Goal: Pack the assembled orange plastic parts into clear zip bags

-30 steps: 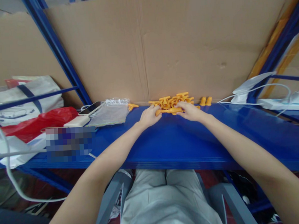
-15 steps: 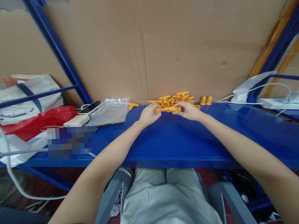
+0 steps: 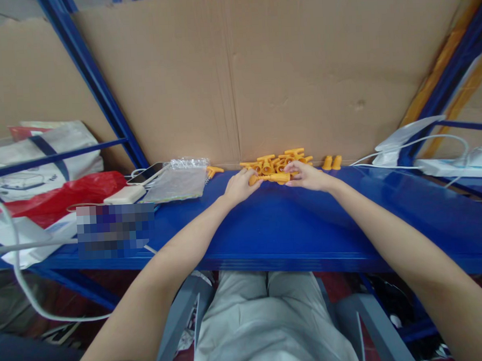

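Observation:
An orange plastic piece with a T-shaped end and a ribbed barrel [image 3: 279, 177] lies level between my two hands. My left hand [image 3: 242, 185] is closed on its left end, thumb and fingers pinching it. At the barrel's right end, my right hand [image 3: 310, 177] has its fingers parted, thumb below and fingers above, around or just beside that end. Right behind my hands is a pile of similar orange T-handled pieces [image 3: 294, 153] with round hollow ends. It partly hides behind my fingers.
Two small orange cone-shaped caps [image 3: 332, 163] stand right of the pile. A single orange T-piece [image 3: 214, 171] lies left, beside a clear plastic bag [image 3: 176, 181], a phone [image 3: 146, 173] and a white power bank [image 3: 124, 195]. Cardboard [image 3: 236, 84] rises behind the blue table [image 3: 276, 227].
My right hand's fingers have spread and moved slightly right, loosening from the barrel's end. My left hand keeps its hold in nearly the same spot.

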A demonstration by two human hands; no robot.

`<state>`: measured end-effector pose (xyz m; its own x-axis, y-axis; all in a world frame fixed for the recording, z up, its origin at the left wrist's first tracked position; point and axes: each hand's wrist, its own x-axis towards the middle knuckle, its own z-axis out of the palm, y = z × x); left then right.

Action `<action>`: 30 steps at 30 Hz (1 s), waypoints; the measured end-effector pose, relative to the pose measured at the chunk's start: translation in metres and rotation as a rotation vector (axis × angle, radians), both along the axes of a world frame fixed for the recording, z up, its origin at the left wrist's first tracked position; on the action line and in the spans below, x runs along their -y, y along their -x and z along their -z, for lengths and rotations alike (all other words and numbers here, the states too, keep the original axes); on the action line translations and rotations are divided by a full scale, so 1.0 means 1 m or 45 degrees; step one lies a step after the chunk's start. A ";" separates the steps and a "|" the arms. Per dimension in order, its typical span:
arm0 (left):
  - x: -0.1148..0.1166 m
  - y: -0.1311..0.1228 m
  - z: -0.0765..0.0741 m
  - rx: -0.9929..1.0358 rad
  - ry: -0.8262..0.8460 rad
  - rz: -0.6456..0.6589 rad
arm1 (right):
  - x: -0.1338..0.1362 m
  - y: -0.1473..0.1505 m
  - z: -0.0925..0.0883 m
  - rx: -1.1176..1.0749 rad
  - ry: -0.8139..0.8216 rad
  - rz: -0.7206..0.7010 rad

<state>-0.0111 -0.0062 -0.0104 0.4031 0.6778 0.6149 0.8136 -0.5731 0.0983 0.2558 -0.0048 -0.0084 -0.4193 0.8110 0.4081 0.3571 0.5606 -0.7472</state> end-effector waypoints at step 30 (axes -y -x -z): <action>-0.011 0.008 0.003 0.159 -0.126 0.179 | 0.010 0.011 -0.010 -0.123 0.012 -0.029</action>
<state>-0.0195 0.0052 -0.0136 0.4057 0.5543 0.7267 0.7099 -0.6920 0.1314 0.2450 -0.0143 0.0011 -0.3971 0.8057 0.4395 0.2705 0.5603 -0.7829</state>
